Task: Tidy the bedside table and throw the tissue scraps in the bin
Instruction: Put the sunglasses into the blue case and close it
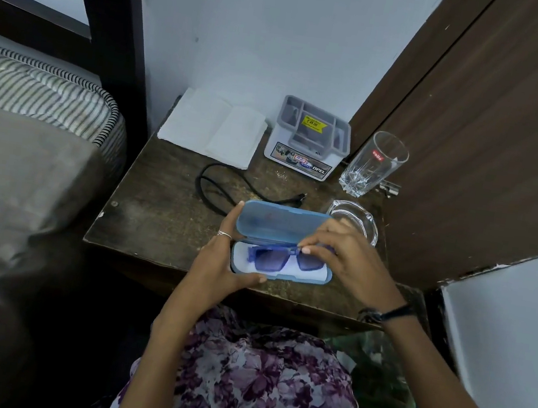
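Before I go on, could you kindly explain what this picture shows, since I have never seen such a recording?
There is no machine: a person wears a camera on the head, looking down at their own two hands. The left hand holds an open blue glasses case at the near edge of a wooden bedside table. The right hand pinches the blue sunglasses lying in it. Behind lie folded tissues, a grey organiser box, a drinking glass, a glass ashtray and a black cable.

Dim, soft light; blurred, warped edges.
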A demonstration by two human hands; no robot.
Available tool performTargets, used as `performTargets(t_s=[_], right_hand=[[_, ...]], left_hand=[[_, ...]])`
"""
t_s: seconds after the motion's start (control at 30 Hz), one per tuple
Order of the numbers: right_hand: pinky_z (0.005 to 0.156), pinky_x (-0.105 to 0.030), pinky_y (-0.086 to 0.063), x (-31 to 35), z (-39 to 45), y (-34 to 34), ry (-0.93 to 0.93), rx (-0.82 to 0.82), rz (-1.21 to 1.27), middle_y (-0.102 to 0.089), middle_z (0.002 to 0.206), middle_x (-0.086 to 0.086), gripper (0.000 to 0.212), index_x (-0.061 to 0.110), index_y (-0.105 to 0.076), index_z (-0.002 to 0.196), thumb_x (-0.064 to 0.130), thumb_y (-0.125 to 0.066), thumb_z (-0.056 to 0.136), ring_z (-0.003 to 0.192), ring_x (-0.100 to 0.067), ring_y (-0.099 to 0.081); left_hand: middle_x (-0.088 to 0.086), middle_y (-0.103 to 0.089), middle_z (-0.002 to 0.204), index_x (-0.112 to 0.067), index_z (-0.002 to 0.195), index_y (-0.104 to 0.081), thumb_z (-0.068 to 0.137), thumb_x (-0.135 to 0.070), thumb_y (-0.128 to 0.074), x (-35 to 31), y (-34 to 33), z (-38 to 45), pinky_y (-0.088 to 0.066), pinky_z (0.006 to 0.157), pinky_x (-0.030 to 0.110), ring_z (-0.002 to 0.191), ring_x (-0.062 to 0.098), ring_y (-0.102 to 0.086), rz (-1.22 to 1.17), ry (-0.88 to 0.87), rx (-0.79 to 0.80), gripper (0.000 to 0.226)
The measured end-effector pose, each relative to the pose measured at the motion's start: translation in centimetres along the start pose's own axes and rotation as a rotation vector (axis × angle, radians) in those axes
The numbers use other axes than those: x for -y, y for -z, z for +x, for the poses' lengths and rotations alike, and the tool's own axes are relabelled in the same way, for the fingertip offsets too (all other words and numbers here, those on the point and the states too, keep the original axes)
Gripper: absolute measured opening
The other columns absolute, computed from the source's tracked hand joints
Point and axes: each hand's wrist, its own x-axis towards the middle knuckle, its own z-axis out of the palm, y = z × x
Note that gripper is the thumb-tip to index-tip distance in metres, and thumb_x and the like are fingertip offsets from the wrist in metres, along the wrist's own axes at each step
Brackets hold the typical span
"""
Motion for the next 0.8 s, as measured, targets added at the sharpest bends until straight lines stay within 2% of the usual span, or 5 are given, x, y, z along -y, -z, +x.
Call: performTargets(t_s=[0.27,0.37,0.47,0.63,0.8], right_hand=[[0.071,-0.025,-0.041,0.5,-0.6,-1.3,0.005,-0.154,-0.139,-0.065,0.090,0.002,0.031,0.017,-0.072,0.101,0.033,-0.048,0.092,0.084,-0.009,-0.045],[0.087,-0.019,-0.036,0.7,-0.5,-0.4,-0.054,-0.356,-0.073,-0.063,0.114,0.001,0.028,0.019,-0.061,0.118,0.028,-0.048,0.095,0.103,-0.010,-0.047],[0.104,-0.031,-0.037,0.1,-0.2,-0.3,-0.127,-0.208,0.043,-0.053,0.135,-0.001,0.039,0.020,-0.046,0.135,0.030,-0.044,0.097,0.124,-0.014,-0.045],[0.084,-0.023,-0.046,-0.2,-1.0,-1.3,-0.063,-0.260,0.020,-0.060,0.115,-0.001,0.028,0.015,-0.060,0.122,0.018,-0.048,0.097,0.100,-0.010,-0.055],[0.088,-0.026,-0.048,-0.4,-2.5,-1.5,-0.005,-0.282,-0.001,-0.062,0.120,0.001,0.029,0.016,-0.060,0.122,0.014,-0.049,0.095,0.104,-0.008,-0.058]], left_hand=[[-0.020,-0.048,0.126,-0.062,0.118,-0.022,0.051,-0.034,-0.079,0.3,-0.2,0.2,-0.044,0.081,0.005,0.108,-0.005,-0.054,-0.091,-0.027,0.005,0.092],[-0.024,-0.042,0.126,-0.056,0.118,-0.025,0.054,-0.014,-0.086,0.5,-0.1,0.2,-0.044,0.079,0.003,0.108,0.001,-0.054,-0.060,-0.045,-0.013,0.098],[-0.029,-0.042,0.122,-0.055,0.117,-0.027,0.056,-0.008,-0.085,0.4,0.0,0.1,-0.043,0.076,0.002,0.105,-0.002,-0.055,-0.037,-0.053,-0.032,0.096],[-0.031,-0.048,0.107,-0.035,0.122,-0.032,0.059,0.000,-0.082,-0.1,0.0,-0.2,-0.042,0.070,-0.001,0.089,-0.024,-0.054,-0.054,-0.028,-0.055,0.088],[-0.033,-0.048,0.104,-0.036,0.120,-0.033,0.059,-0.004,-0.082,-0.2,0.1,-0.1,-0.039,0.069,-0.005,0.086,-0.026,-0.053,-0.004,-0.007,-0.046,0.084]])
